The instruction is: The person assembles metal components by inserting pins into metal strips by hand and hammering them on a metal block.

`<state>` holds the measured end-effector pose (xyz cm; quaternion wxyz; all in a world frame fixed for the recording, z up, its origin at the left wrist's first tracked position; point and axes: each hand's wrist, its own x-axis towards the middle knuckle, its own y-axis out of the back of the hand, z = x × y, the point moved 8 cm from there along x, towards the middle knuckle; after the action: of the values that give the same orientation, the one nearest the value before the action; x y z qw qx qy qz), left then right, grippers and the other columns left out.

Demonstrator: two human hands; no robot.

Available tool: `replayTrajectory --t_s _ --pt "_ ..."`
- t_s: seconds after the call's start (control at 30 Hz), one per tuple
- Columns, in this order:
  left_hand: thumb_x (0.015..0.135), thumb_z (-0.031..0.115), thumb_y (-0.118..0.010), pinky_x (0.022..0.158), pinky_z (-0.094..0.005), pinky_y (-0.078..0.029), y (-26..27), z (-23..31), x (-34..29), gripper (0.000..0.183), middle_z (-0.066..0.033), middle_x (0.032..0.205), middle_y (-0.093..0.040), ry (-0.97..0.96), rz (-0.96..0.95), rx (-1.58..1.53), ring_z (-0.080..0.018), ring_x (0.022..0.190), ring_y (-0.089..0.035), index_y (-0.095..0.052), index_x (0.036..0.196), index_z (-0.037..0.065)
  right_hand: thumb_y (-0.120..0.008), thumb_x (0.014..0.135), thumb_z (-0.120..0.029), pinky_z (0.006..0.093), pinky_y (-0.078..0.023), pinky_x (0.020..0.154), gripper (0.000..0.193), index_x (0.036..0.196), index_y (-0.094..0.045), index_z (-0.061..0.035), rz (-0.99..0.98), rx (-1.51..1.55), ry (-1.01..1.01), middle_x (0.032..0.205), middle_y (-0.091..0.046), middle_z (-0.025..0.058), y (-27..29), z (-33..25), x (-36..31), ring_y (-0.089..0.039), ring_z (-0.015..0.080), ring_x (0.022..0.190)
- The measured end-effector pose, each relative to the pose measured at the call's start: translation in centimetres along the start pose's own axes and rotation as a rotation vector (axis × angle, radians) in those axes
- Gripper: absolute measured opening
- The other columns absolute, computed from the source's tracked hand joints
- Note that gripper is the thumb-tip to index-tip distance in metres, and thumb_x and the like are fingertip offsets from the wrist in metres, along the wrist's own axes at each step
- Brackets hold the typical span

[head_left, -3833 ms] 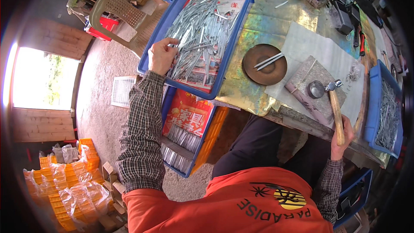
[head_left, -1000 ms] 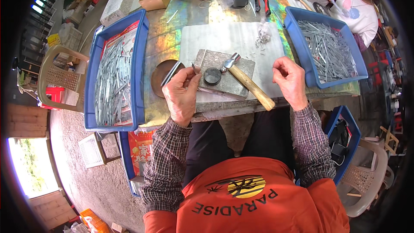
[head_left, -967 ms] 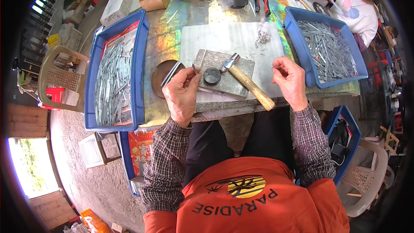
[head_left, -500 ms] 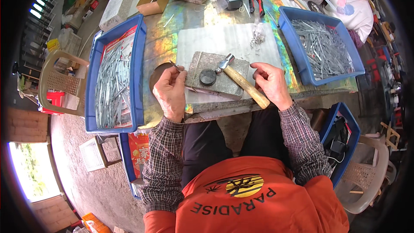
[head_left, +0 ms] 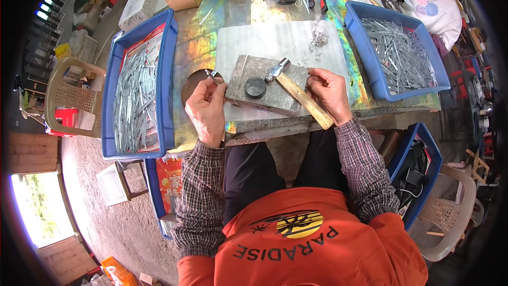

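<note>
Holding metal strips point(head_left: 137, 92), two blue trays point(head_left: 168, 85); left fingers point(head_left: 201, 90) pinching a thin piece point(head_left: 214, 77), right fingers point(head_left: 319, 78) bent, hold unclear.

Between the left hand point(head_left: 206, 110) and the right hand point(head_left: 330, 94), a stone block point(head_left: 279, 97) bars my low route across the counter point(head_left: 198, 41), a black disc point(head_left: 255, 88) and a hammer point(head_left: 298, 95) adding height. The hammer's handle juts past the block's near edge, beside the right hand. Behind the block, I see an open lane over the white sheet point(head_left: 264, 39), narrowed at far right by a clear plastic bag point(head_left: 319, 34). A brown dish point(head_left: 191, 81) crowds the left hand; the walls of the left tray point(head_left: 169, 74) and right tray point(head_left: 355, 18) hem in both sides.
</note>
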<state>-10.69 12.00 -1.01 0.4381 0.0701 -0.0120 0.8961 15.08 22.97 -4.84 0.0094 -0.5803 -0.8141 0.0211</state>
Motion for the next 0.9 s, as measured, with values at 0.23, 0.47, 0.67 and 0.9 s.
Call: replayTrajectory --t_s 0.23,0.47,0.67,0.9 --pt "0.081 -0.001 -0.064 0.054 -0.0178 -0.043 0.2 0.2 -0.4 0.009 0.0010 0.069 -0.058 -0.055 0.027 0.113 -0.0028 0.060 -0.051 -0.064 0.090 -0.004 -0.055 0.083 0.004 0.0220 -0.046 0.052 0.025 0.107 -0.057 0.0130 -0.027 0.173 0.021 0.073 -0.061 0.0070 0.1 0.9 0.5 -0.057 0.0102 0.056" --pt "0.080 -0.002 -0.064 0.055 -0.0186 -0.044 0.1 0.3 -0.8 0.010 0.0006 0.070 -0.059 -0.032 0.027 0.088 -0.0035 0.061 -0.051 -0.064 0.090 -0.004 -0.055 0.084 0.004 0.0209 -0.045 0.051 0.026 0.108 -0.057 0.0120 0.012 0.149 0.028 0.072 -0.061 0.0062 0.1 0.7 0.5 -0.056 0.0090 0.056" --pt "0.082 -0.002 -0.062 0.059 -0.0183 -0.045 0.7 0.6 -1.6 0.009 -0.0014 0.073 -0.060 0.000 0.065 -0.034 -0.0052 0.065 -0.054 -0.062 0.091 -0.006 -0.056 0.083 0.004 0.0208 -0.045 0.050 0.024 0.107 -0.058 0.0089 0.018 0.155 0.068 0.075 -0.061 0.0062 0.4 -0.1 0.2 -0.057 0.0087 0.057" --pt "0.088 0.002 -0.058 0.064 -0.0246 -0.055 0.2 1.5 -2.5 0.010 -0.0113 0.088 -0.065 0.035 -0.064 -0.258 -0.0147 0.076 -0.063 -0.059 0.096 -0.004 -0.057 0.083 0.006 0.0210 -0.046 0.050 0.015 0.097 -0.060 0.0052 0.118 0.046 0.190 0.076 -0.062 0.0052 3.0 -4.6 -0.9 -0.058 0.0089 0.059"
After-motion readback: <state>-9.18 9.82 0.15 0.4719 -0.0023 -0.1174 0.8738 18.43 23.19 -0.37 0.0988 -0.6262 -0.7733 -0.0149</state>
